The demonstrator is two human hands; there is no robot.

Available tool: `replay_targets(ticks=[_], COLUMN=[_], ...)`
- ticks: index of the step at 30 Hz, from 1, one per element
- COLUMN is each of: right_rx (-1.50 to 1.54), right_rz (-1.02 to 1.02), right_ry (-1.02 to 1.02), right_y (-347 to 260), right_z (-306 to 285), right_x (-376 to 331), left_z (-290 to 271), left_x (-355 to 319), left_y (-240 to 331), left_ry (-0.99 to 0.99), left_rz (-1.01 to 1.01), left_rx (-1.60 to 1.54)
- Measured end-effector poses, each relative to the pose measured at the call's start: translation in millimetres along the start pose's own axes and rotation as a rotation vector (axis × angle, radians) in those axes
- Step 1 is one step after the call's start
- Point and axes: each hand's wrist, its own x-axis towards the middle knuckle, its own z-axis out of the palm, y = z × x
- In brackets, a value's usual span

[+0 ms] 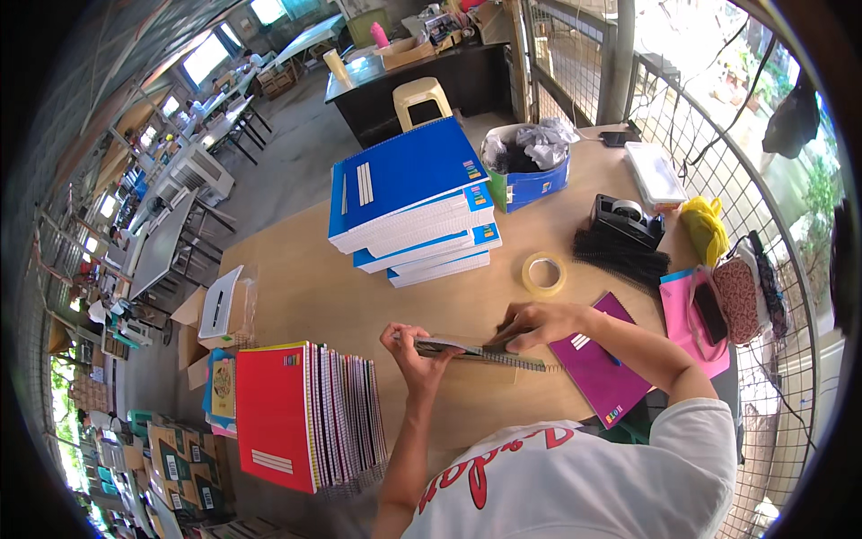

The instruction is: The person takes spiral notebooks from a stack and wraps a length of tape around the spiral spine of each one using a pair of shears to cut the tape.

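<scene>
A thin spiral notebook [489, 354] is held nearly edge-on over the table, its wire coil poking out at the right end. My left hand [416, 357] grips its left end, thumb and fingers closed around it. Curled over its upper edge, my right hand [544, 325] pinches the notebook near the middle; the fingertips are partly hidden. Under my right forearm lies a purple notebook [600, 382] with a blue pen [615, 359] on it. A clear tape roll [544, 273] rests flat beyond my right hand.
Blue notebooks [409, 180] are stacked ahead, red ones [274, 404] at the left. Behind stand a bin with plastic [530, 175] and a tape dispenser [628, 220] beside black coils [620, 260]. A pink folder [687, 310] and phone [709, 313] lie right, near wire mesh.
</scene>
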Motion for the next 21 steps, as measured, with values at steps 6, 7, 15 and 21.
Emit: replay_targets(ticks=[6, 7, 15, 21], right_rx=[0.464, 0.046, 0.185, 0.106], right_rz=[0.031, 0.055, 0.043, -0.056], right_ry=[0.025, 0.062, 0.059, 0.122], right_y=[6.2, -1.4, -2.6, -1.1], right_z=[-4.9, -8.0, -17.4, -12.3], right_x=[11.9, 15.0, 32.5, 45.1], left_z=[1.9, 0.9, 0.0, -0.5], left_x=[-0.7, -0.2, -0.7, -1.7], left_y=[-8.8, -8.0, -10.8, -11.9], left_ry=[0.005, 0.004, -0.019, -0.081], left_rz=[0.049, 0.051, 0.005, -0.011], left_rx=[0.031, 0.033, -0.013, 0.004])
